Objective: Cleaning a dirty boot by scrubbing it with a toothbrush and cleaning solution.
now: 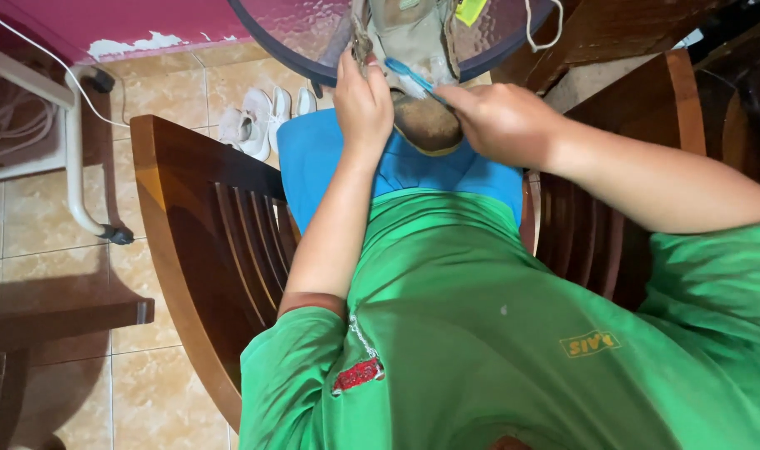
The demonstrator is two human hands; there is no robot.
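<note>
Beige floor tiles [171, 100] lie under a wooden chair [196, 217] in which a person in a green shirt [480, 333] and blue shorts [321, 158] sits, looking down at both hands.

A worn, dirty shoe [417, 75] is held over the lap, at the near edge of a round glass table [305, 37]. Its long axis runs away from the body, with the rounded dark sole end [430, 125] pointing back toward the person.

The left hand [361, 104] is closed around the shoe's left side, steadying it. The right hand [501, 121] is closed on a blue toothbrush [409, 77], which lies slantwise across the shoe, its head up and to the left of the knuckles, touching the shoe. The right hand is the working hand; the left is nearer the shoe's body.

Room to move is narrow: the table rim sits just beyond the shoe, and chair arms flank both forearms. A pair of pale shoes [255, 121] rests on the floor to the left, well apart.
</note>
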